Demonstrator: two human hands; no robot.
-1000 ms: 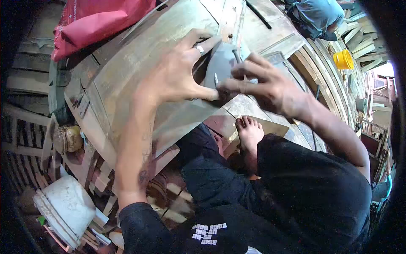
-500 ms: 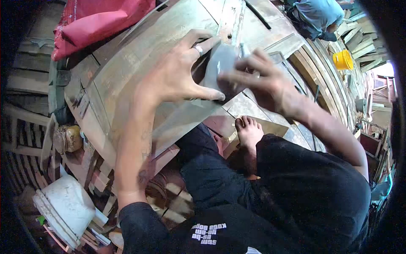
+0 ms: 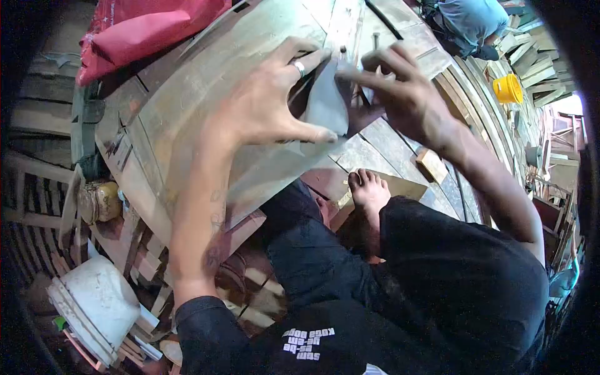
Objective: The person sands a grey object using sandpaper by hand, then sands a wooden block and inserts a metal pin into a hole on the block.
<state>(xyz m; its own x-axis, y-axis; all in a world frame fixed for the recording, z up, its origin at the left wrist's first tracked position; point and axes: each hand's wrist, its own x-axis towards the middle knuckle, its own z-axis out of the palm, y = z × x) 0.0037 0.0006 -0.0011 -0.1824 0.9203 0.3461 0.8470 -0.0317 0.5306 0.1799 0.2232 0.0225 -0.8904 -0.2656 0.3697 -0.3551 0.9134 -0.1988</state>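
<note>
A grey curved sheet-like piece [image 3: 327,103] stands on the pale wooden board [image 3: 181,100]. My left hand [image 3: 275,94] has a ring and is spread around the left side of this piece, thumb at its lower edge and fingers at its top. At the piece's right edge is my right hand [image 3: 397,84], blurred by motion, with bent fingers. Whatever lies between those fingers is too smeared to make out. Just behind my right hand a small dark nail-like object [image 3: 375,41] shows.
A small wooden block [image 3: 431,165] lies beyond my bare foot [image 3: 370,190]. Red bag [image 3: 144,31] at upper left, white bucket [image 3: 103,306] at lower left, glass jar [image 3: 100,203] above it. A yellow bucket [image 3: 507,89] and another person [image 3: 472,25] are at upper right.
My right hand has moved up along the grey piece toward its top. The small wooden block beneath my right forearm now shows. My left hand has barely shifted.
</note>
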